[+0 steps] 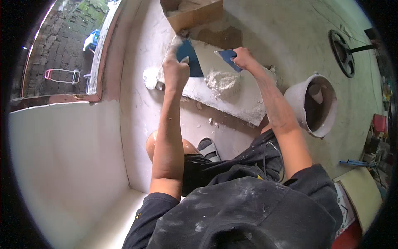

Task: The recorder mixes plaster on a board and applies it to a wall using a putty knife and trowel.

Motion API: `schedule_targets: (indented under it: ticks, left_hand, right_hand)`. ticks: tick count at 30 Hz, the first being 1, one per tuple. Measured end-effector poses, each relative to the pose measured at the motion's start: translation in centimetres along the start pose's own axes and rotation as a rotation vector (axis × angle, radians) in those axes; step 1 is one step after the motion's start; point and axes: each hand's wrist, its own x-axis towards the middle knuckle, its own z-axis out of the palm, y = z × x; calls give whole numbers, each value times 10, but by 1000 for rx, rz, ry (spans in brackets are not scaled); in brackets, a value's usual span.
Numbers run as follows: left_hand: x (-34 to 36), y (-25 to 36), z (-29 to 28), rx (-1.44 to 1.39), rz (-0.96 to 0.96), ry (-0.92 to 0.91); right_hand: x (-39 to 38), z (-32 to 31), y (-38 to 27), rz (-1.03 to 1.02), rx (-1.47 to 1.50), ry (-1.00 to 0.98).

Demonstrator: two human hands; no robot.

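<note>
My left hand [176,68] grips a wide blue scraper [190,56] over the left side of a white, paste-smeared board [252,112]; it is slightly blurred near the fingertips. My right hand [244,58] holds a smaller blue scraper [225,55] above the board, tilted with its pale edge toward the left. Between and below the two blades lies a heap of white powdery paste [219,85]. A white lumpy bundle [150,79] sits at the board's left end, partly hidden by my left arm.
An open cardboard box [192,18] stands beyond the board. A white bucket [296,99] with a container inside is at my right, near a black wheel on a shaft [342,52]. At my left are a pale wall [66,149] and an opening showing paving. Clutter lines the right side.
</note>
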Motion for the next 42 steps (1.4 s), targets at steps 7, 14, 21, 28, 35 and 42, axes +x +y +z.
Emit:
schedule_targets:
  ticks: [7,14,21,28,35,42]
  left_hand:
    - [-6,-17,29,269,-205,-698]
    - [-29,-3,74,-52,-479,-837]
    - [-27,-27,75,-480,-745,-509]
    - [6,-50,51,186,-141,-649]
    - [-1,-22,59,754,-182,-766]
    - [-9,-15,67,793,-98,-843]
  right_hand:
    - [-47,16,24,105,1412,111]
    - [-73,122,59,184,1755,292]
    - [-86,66,-17,588,2077,54]
    - [-195,-41,80,-120,1068,131]
    - [-261,-141,247,576,-320,308]
    - [-248,-118,304,461,-620,139]
